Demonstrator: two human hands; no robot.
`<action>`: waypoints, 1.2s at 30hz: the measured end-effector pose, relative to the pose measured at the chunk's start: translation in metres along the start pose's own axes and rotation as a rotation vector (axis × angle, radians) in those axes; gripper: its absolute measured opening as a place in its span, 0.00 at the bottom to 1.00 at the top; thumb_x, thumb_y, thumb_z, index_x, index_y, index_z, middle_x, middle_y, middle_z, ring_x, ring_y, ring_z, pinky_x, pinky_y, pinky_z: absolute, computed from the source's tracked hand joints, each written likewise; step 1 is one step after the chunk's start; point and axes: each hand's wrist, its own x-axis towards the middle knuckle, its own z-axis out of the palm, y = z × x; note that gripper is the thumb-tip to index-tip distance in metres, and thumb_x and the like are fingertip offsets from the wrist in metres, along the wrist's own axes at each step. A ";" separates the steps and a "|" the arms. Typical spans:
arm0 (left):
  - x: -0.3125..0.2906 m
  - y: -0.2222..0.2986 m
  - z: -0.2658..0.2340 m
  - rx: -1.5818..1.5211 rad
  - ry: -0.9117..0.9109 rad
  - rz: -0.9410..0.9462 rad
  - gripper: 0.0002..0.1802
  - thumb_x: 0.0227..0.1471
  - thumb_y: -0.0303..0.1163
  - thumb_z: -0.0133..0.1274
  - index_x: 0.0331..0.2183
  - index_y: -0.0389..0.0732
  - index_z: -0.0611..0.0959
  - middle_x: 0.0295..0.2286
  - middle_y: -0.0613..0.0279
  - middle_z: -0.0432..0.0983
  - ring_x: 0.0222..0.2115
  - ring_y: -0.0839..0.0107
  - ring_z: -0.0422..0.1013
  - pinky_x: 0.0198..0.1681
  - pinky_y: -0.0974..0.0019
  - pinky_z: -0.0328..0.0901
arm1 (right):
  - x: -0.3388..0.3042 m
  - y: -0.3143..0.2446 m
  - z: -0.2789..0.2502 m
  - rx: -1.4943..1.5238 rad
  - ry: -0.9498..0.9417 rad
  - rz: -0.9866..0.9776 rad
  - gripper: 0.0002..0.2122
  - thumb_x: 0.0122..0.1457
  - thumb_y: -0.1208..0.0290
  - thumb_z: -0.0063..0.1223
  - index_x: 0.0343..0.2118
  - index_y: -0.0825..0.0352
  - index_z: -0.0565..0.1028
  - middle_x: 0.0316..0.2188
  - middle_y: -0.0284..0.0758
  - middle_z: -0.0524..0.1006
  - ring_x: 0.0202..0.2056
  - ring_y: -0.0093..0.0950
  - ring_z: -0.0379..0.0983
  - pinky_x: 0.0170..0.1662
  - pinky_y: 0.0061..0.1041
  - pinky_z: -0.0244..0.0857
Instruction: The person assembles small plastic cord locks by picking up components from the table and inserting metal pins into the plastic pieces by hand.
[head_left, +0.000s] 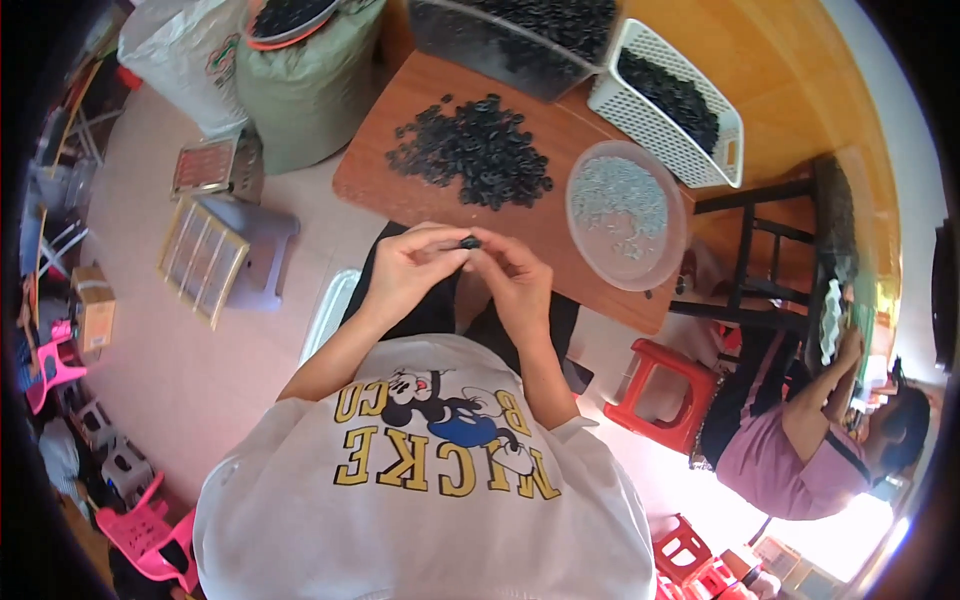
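Note:
My left hand (pixel 415 268) and my right hand (pixel 513 280) meet in front of my chest, at the near edge of the brown table (pixel 590 295). Between their pinched fingertips is a small black piece (pixel 470 242); its exact kind is too small to make out. Beyond my hands, a loose pile of small black ring-like pieces (pixel 485 150) is spread on the tabletop. To the right of the pile stands a round translucent tub (pixel 610 262) with many small pale, clear pieces (pixel 622 197) in it.
At the table's far side are a clear bin (pixel 500 55) and a white basket (pixel 600 97), both holding black pieces. Sacks (pixel 310 110) stand far left. A red stool (pixel 640 400) is at right, where another person (pixel 790 450) works at a separate table.

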 end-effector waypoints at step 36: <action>-0.054 -0.019 -0.054 0.142 0.175 -0.345 0.12 0.50 0.35 0.56 0.24 0.35 0.82 0.21 0.64 0.77 0.24 0.82 0.70 0.32 0.77 0.63 | 0.112 0.034 0.023 -1.177 -0.166 -0.708 0.05 0.39 0.71 0.61 0.22 0.60 0.78 0.25 0.29 0.69 0.33 0.31 0.65 0.37 0.32 0.57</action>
